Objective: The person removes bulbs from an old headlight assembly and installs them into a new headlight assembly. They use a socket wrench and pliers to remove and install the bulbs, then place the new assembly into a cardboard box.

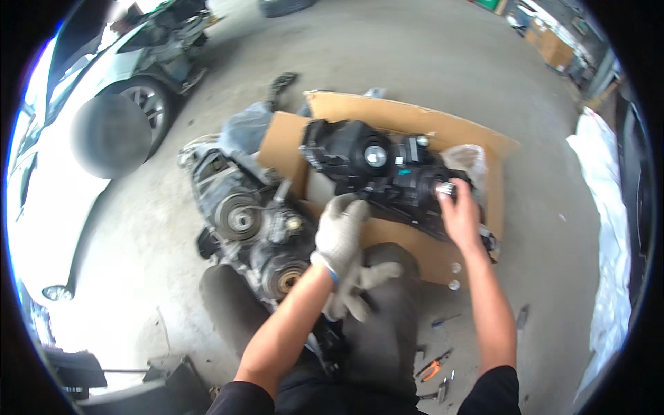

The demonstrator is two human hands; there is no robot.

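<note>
A black headlight assembly (373, 162) rests on an open cardboard box (401, 107) in front of me, its back side up. My bare right hand (462, 214) pinches a small ribbed silvery part (448, 188) at the rear of its right-hand housing. Close to the assembly's near edge is my left hand (340, 232), in a grey-white knit glove, fingers curled; what they hold, if anything, is hidden. A second knit glove (360, 287) lies over my thigh below it. An older, dusty headlight assembly (238, 214) lies to the left against my leg.
Orange-handled pliers (431, 370), a screwdriver (445, 320) and other small tools lie on the concrete floor at lower right. A white car (52, 207) with its front end stripped stands at left. White plastic sheeting (598, 228) is at the far right.
</note>
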